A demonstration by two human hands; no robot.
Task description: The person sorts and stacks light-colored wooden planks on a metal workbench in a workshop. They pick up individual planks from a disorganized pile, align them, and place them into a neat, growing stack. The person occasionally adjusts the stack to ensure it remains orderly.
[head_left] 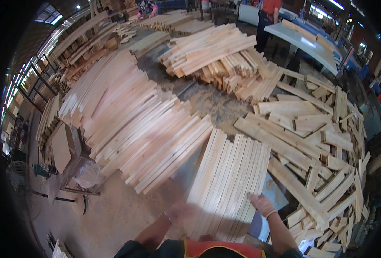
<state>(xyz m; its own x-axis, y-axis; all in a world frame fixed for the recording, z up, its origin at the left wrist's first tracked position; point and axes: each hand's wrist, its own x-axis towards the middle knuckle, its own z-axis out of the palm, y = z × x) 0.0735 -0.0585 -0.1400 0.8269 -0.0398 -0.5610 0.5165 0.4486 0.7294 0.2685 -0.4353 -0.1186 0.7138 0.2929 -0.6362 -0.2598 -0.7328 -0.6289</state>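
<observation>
In front of me a row of pale wooden slats [225, 172] lies side by side, long edges together and far ends uneven. My right hand [261, 204] is closed on the right edge of this row, its fingertips on the outermost slat. At the row's left edge is my left hand [179, 213], smeared by motion, so its fingers cannot be made out. A bigger layer of similar slats [152, 133] spreads out beyond it to the left.
Loose offcuts and boards [315, 150] lie heaped on the right. Farther off stands a stack of boards [216, 51]. A person in a red shirt [268, 13] stands by a pale-topped machine table [302, 43]. A fan [17, 172] is at far left. Sawdust covers the floor [109, 210].
</observation>
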